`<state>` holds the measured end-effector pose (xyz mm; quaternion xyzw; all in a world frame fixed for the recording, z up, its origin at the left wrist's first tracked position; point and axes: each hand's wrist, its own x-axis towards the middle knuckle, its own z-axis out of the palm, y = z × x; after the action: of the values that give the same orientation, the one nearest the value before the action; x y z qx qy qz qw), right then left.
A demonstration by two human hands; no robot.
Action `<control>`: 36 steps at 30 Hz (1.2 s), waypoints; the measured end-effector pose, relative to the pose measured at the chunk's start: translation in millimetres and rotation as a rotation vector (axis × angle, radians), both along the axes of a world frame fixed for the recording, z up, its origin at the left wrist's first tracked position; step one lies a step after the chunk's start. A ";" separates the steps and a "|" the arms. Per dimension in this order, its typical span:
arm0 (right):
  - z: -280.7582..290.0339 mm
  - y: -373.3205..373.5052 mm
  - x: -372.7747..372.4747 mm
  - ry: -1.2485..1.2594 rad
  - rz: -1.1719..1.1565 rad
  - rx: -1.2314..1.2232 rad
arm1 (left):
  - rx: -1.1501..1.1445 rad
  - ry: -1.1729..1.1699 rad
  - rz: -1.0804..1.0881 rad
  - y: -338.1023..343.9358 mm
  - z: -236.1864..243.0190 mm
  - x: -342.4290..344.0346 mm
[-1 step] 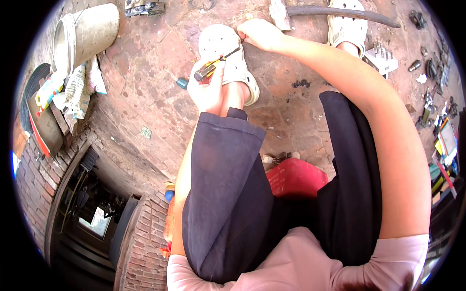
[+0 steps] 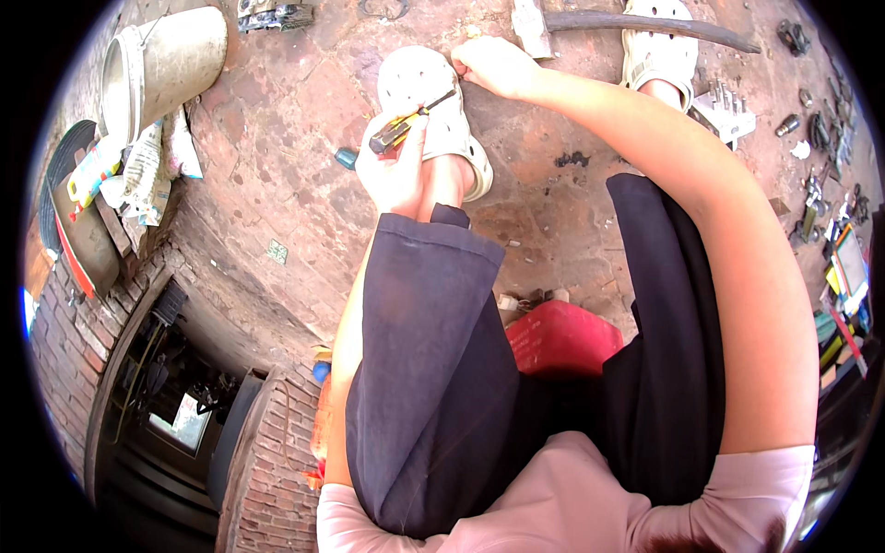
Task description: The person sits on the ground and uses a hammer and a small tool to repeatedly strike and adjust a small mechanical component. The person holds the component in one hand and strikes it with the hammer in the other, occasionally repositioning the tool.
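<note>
Pink shirt (image 2: 572,488) and dark trousers (image 2: 433,313) fill the lower frame; the lap is dark, hard to read. Red block-like thing (image 2: 567,336) between the legs, lower part hidden by the trousers; kind unclear. Left hand (image 2: 392,177) is beside the left ankle, gripping a screwdriver (image 2: 395,134) by its black-and-yellow handle, palm side partly covered. Shaft slants up-right across the left pale clog (image 2: 415,74); cannot tell if the tip touches it. Small teal object (image 2: 346,158) just left of the hand, partly hidden. Right hand (image 2: 495,67) is near the clog's right side, fingers curled; their inner side is out of view, so cannot tell whether it is closed on something. Small yellowish bit (image 2: 473,30) just beyond it. Farther: hammer (image 2: 532,28) on the ground, head cut by the top edge, long dark handle passing in front of the right clog (image 2: 656,53). Metal part with upright pins (image 2: 728,112) near that heel. Floor (image 2: 304,157) is worn reddish brick, stained. Dark parts (image 2: 834,120) at far right, too warped to identify. Left side: tipped whitish bucket (image 2: 180,64), crumpled bags (image 2: 146,170), brick wall (image 2: 78,346), dim opening (image 2: 138,470) with contents mostly unreadable.
</note>
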<state>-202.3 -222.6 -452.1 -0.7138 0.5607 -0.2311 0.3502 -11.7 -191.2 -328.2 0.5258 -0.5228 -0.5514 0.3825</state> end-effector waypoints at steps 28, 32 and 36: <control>11.0 2.7 -9.3 0.105 -0.056 0.105 | -0.318 -0.226 -0.126 -8.7 -19.8 -7.9; 39.6 -12.9 -5.0 -0.175 -0.262 0.105 | -0.332 -0.185 -0.033 -11.8 15.7 -4.0; 101.3 -11.7 -8.8 -0.467 -0.226 0.130 | -0.104 0.002 0.123 -15.7 38.2 -3.9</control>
<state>-211.1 -234.3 -350.8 -0.5501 0.5545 -0.3905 0.4873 -15.7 -206.9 -289.9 0.5356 -0.5170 -0.4997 0.4430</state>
